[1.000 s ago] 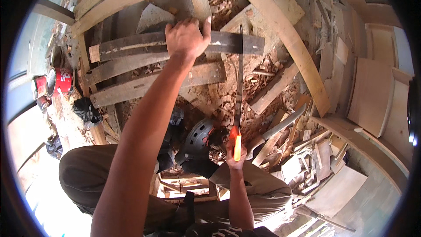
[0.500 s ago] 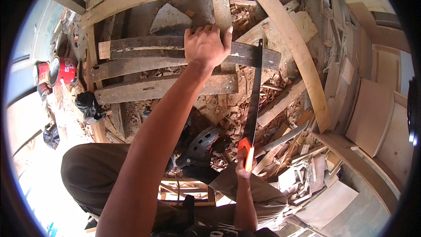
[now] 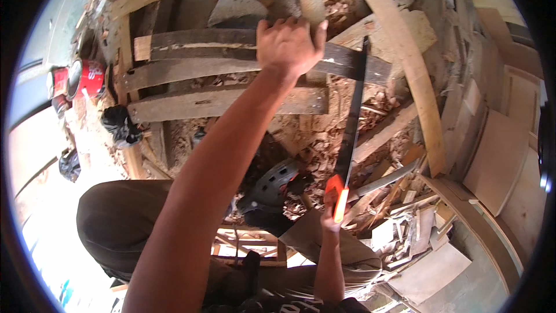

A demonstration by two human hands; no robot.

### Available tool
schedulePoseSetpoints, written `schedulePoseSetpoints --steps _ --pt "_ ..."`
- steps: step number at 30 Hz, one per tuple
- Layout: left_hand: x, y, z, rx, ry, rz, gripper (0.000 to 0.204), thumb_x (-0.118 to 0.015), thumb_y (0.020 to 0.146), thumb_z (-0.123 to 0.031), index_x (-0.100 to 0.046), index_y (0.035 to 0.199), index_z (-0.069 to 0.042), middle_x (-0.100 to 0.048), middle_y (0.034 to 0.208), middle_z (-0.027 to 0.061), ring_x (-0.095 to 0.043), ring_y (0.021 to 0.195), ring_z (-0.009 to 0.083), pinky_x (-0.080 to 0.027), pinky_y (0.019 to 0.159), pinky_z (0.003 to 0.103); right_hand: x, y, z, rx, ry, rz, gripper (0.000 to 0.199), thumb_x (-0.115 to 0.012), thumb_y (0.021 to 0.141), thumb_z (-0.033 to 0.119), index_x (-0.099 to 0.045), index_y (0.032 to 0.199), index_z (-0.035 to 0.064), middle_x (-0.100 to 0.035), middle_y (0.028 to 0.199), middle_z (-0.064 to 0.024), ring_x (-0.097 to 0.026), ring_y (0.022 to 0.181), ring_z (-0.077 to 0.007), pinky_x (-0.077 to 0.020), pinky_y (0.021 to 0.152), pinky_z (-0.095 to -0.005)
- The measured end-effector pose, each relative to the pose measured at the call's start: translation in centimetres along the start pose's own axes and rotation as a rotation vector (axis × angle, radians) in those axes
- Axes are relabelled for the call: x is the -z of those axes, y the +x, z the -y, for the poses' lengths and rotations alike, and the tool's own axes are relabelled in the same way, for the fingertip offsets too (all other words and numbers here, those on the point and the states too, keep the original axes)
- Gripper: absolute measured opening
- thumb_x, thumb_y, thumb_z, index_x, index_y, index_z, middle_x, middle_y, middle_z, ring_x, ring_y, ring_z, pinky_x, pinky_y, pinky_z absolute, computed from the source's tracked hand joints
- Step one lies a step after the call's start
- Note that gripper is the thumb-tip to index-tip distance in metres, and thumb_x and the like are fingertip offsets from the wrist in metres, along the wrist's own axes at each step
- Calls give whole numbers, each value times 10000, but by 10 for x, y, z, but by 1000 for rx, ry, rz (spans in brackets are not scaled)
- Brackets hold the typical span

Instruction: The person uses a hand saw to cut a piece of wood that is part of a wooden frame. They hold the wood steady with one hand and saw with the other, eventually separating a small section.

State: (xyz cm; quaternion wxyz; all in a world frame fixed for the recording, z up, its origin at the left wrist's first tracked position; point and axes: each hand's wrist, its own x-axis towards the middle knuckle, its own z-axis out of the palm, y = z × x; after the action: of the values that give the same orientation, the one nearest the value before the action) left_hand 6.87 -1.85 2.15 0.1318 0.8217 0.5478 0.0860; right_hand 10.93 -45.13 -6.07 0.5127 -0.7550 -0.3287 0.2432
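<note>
Right hand (image 3: 332, 211) wrapped round a saw, left hand (image 3: 291, 46) over a dark board

Nearest on my feed, the right hand has its fingers closed about the orange handle of the saw (image 3: 351, 130), whose dark blade slants away from me. Beside that hand, to its left, I see a grey perforated clog (image 3: 269, 188) amid wood chips (image 3: 314, 152).

Farther out, two weathered planks, a lower one (image 3: 191, 104) and an upper one (image 3: 191, 73), lie under the left forearm. Just past them is the dark board (image 3: 223, 39), with the left hand palm down across it, thumb spread from the fingers; the fingertips are hidden, so I cannot tell whether they grip. The blade crosses this board near its right end, but I cannot make out whether the teeth bite.

Beyond sits a pale slab (image 3: 237, 7), with a long light board (image 3: 405, 61) slanting off to the right.
</note>
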Motion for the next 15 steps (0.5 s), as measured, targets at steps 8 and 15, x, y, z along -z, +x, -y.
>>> schedulePoseSetpoints --steps 8,15 --pt "7 -4 4 18 59 111 626 -284 1046 -519 -730 1038 -79 -739 1008 154 -695 1010 304 -418 997 507 -40 115 59 -53 32 122 87 -650 858 -53 -670 918 7 -616 738 30 -588 683 -78 -491 608 -268" --pt "-2 -6 11 3 45 -20 537 -395 1031 -483 -725 917 -75 -744 915 135 -719 851 304 -471 896 484 -28 45 42 94 -48 52 317 -565 939 53 -573 1241 -44 -602 1119 -181 -588 1026 -223 -476 830 -354"
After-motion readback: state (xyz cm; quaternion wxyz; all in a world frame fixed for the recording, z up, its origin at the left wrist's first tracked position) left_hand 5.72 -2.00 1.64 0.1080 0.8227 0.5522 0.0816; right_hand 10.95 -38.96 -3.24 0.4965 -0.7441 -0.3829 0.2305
